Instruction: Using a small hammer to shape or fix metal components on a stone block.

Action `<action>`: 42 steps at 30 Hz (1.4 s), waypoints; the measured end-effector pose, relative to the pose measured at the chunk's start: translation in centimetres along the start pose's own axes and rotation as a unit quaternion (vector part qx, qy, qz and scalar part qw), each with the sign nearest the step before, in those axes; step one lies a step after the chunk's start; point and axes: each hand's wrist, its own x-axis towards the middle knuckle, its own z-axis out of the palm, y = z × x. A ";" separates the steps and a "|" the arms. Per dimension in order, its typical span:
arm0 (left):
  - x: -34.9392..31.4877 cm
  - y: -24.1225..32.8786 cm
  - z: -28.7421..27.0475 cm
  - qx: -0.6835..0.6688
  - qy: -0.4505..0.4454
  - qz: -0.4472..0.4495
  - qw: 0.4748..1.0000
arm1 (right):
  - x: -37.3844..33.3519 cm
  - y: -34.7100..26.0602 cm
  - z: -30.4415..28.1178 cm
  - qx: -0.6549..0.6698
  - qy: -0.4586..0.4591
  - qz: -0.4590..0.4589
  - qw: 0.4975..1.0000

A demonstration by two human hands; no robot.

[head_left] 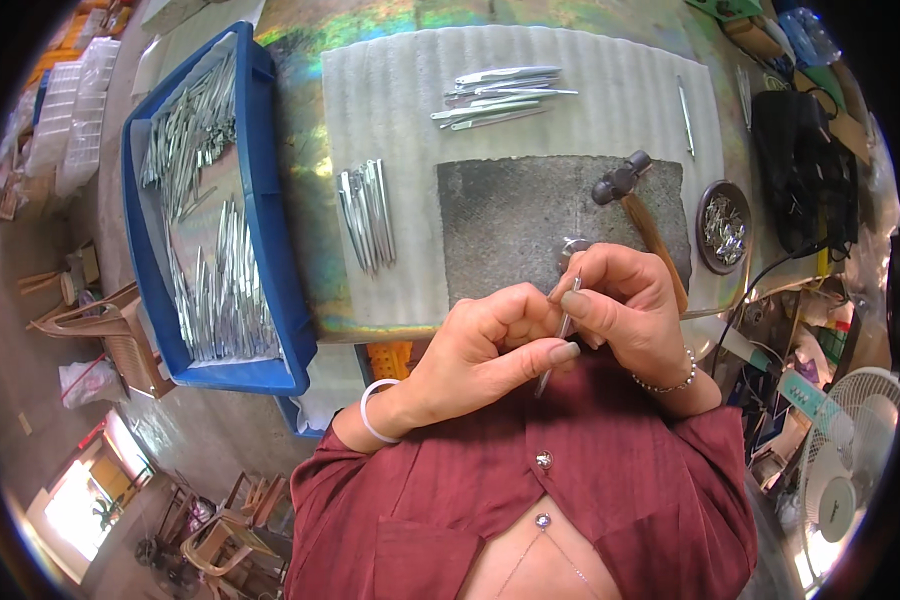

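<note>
Close in front of my maroon shirt, both hands are together on a slim silver metal piece (542, 384), pointed and held at a slant. My left hand (500, 345) pinches its lower part between thumb and fingers. Higher up, my right hand (632, 308) has its thumb and bent fingers around the upper end. Just beyond the fingers, a small round metal thing (572, 244) rests at the near edge of a dark grey slab (510, 200); part of it is hidden. A hammer (652, 232) with a wooden handle lies on the slab's right side, its head pointing away.
On the white foam sheet (390, 100) lie two bunches of slim metal pieces (367, 218) and a single one (686, 115). A blue tray (285, 270) at left holds many more. At right stand a bowl (727, 268) of small metal parts, a black bag (795, 170) and a fan (838, 480).
</note>
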 end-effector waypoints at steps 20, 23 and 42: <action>0.9 0.8 -0.6 -0.119 -0.050 -0.025 0.991 | 1.1 -0.5 0.9 0.023 0.019 0.014 0.999; 0.9 0.8 -0.6 -0.125 -0.050 -0.029 0.990 | 1.1 -0.7 1.0 0.026 0.016 0.018 0.999; 1.2 0.9 -0.2 -0.130 -0.044 -0.022 0.990 | 1.1 -0.8 0.8 0.017 0.013 0.008 1.000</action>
